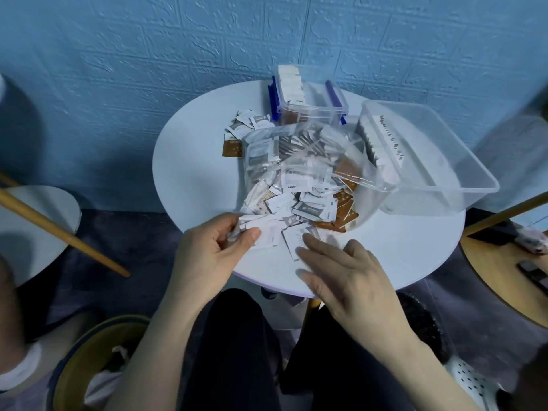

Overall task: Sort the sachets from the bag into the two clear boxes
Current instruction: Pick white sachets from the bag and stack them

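On table edge | left hand [213, 250] pinching white sachets [261, 232]; right hand [341, 268] flat, empty | boxes [311, 96] barely filled; bag [296, 161] mostly full

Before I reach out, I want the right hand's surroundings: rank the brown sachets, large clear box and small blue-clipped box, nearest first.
From the right hand:
1. Brown sachets, just beyond the fingers.
2. Large clear box, far right on the table.
3. Small blue-clipped box, at the back by the wall.
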### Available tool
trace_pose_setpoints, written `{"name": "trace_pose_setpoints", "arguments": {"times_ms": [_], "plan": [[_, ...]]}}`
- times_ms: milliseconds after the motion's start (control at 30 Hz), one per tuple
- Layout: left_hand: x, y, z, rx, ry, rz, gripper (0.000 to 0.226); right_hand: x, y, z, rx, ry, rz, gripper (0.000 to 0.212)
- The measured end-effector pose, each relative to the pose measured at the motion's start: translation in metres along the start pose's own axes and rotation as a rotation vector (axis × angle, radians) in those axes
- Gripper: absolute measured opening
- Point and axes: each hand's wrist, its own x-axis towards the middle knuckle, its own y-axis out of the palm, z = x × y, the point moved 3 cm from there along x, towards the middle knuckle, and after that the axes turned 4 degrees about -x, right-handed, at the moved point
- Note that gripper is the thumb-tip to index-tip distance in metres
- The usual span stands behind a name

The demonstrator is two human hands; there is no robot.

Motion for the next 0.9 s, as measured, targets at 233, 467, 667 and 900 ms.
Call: {"name": "trace_pose_setpoints", "arguments": {"times_ms": [233,467,667,900], "plan": [[-0.005,0.003,-0.014,0.200,0.061,0.029,0.025,-0.015,-0.004,-0.007,0.122,0.072,-0.047,0.029],[0.000,0.011,-0.020,0.221,0.120,0.008,0.010,0.004,-0.006,-0.009,0.119,0.297,0.024,0.057],[0.003,0.024,-0.019,0.074,0.156,0.060,0.035,-0.003,-0.005,-0.002,-0.159,0.108,-0.020,0.068],[0.004,0.026,-0.017,0.017,0.148,0.069,0.027,-0.022,-0.009,-0.006,-0.059,0.062,-0.126,0.033]]}}
